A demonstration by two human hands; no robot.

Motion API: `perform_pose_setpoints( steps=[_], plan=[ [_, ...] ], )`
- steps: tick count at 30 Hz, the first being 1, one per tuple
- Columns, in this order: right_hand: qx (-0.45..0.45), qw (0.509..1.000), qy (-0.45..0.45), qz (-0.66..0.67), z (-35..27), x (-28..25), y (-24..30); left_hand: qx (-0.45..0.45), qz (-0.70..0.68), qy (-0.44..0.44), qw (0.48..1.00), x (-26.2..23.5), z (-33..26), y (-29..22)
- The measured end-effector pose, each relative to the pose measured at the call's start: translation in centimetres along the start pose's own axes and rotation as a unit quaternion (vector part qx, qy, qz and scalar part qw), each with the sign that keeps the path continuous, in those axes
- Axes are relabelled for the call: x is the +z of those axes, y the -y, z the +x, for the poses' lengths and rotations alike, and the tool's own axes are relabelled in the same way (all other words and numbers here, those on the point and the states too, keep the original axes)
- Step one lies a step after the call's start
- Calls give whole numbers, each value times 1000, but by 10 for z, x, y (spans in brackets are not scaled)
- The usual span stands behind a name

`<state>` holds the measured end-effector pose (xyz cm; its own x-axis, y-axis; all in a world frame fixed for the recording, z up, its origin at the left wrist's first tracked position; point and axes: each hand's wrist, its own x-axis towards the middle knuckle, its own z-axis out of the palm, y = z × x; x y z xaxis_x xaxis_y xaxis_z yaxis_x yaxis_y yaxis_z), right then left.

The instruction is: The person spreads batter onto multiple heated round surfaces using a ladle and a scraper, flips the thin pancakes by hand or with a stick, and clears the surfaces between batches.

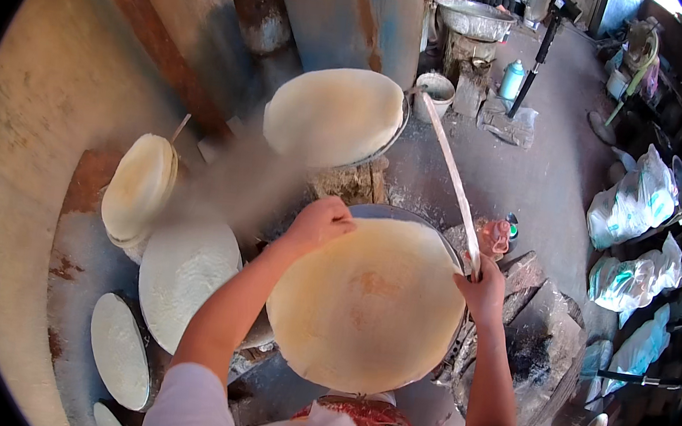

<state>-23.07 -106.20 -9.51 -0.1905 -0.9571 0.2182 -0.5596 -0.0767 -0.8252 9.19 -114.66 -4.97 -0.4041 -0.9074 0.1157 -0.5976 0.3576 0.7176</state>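
Observation:
A large, thin, golden round flatbread (369, 299) lies in front of me, with a browned patch near its middle. It covers most of the round pan (391, 212) under it, whose dark rim shows at the far and right sides. My left hand (320, 226) is closed at the flatbread's far left edge, fingertips pinching the rim. By its right edge, my right hand (482, 293) grips the near end of a long pale wooden stick (453, 162). The stick slants away from me, its far end beside a bucket (435, 96).
Beyond the pan, pale rounds (335, 113) sit on a raised tray. A stack of flatbreads (134, 191) leans at left, near white-coated discs (188, 280). Haze blurs the area between them. Dark stones (539, 342) lie at right; plastic bags (633, 202) line the far right.

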Motion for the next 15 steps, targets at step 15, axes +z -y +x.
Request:
perform_pose_setpoints(
  steps=[15],
  plan=[
    [28,971,102,213,-51,-92,159,76,-1,-126,989,-133,-108,-138]
  ],
)
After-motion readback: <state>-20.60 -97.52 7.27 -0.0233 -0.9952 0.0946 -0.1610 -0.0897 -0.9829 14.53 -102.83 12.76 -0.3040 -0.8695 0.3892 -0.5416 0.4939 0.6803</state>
